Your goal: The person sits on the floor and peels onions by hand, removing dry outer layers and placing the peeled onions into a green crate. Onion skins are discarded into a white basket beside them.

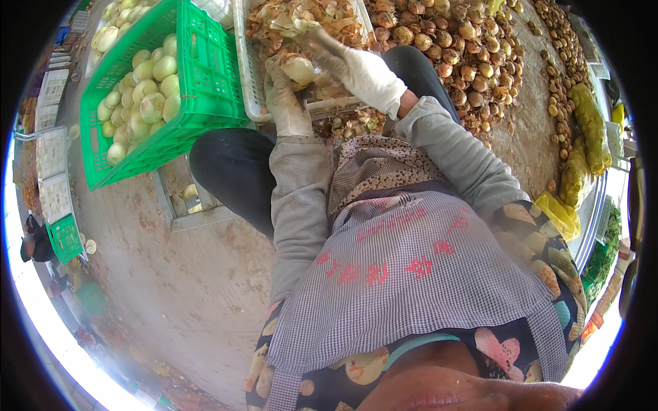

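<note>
My left hand, in a soiled white glove, is closed around a partly peeled onion over the near side of a white plastic crate. Brown onion skins fill this crate. On the onion's right, my right hand, also gloved, is blurred; whether its fingers pinch anything is unclear. To the left stands a tilted green plastic crate with many peeled onions in it.
A large heap of unpeeled onions lies on the floor to the right, with yellow mesh sacks beyond. More peeled onions lie behind the green crate. A metal frame is beside my left knee. White crates line the far left.
</note>
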Demonstrator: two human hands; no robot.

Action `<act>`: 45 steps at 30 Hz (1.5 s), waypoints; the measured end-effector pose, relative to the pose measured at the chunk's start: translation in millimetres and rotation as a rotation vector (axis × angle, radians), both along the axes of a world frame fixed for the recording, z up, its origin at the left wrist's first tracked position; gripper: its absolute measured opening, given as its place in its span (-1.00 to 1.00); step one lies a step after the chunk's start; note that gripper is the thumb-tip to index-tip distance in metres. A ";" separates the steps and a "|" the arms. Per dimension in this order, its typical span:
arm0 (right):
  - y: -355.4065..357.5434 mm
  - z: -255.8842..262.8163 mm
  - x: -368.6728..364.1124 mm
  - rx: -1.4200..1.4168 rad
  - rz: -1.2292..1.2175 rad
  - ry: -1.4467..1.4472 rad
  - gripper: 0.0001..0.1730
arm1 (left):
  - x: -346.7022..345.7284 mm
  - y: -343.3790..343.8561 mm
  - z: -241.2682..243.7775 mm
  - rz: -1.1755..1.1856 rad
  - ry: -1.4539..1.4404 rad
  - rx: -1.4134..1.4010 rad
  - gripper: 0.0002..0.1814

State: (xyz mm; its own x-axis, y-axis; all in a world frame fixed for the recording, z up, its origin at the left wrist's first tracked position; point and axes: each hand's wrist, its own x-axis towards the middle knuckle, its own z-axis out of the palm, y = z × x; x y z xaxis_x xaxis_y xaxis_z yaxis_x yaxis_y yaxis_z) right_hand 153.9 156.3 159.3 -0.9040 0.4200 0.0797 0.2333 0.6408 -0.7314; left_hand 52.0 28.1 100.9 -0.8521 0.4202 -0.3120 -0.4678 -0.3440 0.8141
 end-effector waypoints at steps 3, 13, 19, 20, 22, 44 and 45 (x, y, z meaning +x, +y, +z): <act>-13.1 6.8 3.7 0.094 0.098 -0.037 -0.33 | -2.4 0.8 -1.9 -0.020 0.024 0.111 -0.35; -9.9 1.3 4.2 0.161 0.125 -0.163 -0.40 | 6.9 0.8 2.0 -0.009 0.070 0.109 -0.43; -8.1 -8.9 -14.9 -0.331 0.077 -0.001 -0.51 | 8.7 2.8 1.0 0.051 0.100 0.108 -0.43; -10.3 -7.2 -9.5 -0.645 -0.044 -0.102 -0.55 | 12.2 3.3 1.8 0.065 0.068 0.111 -0.44; -10.6 -20.0 -14.3 -0.901 -0.125 0.015 -0.52 | 13.0 3.0 5.4 0.105 -0.035 0.131 -0.46; 2.5 3.1 10.2 0.034 0.232 -0.084 -0.29 | 2.6 1.9 12.7 -0.133 -0.001 0.154 -0.24; 3.9 3.9 10.4 0.075 0.239 -0.132 -0.27 | 4.0 1.2 14.7 -0.145 0.006 0.169 -0.23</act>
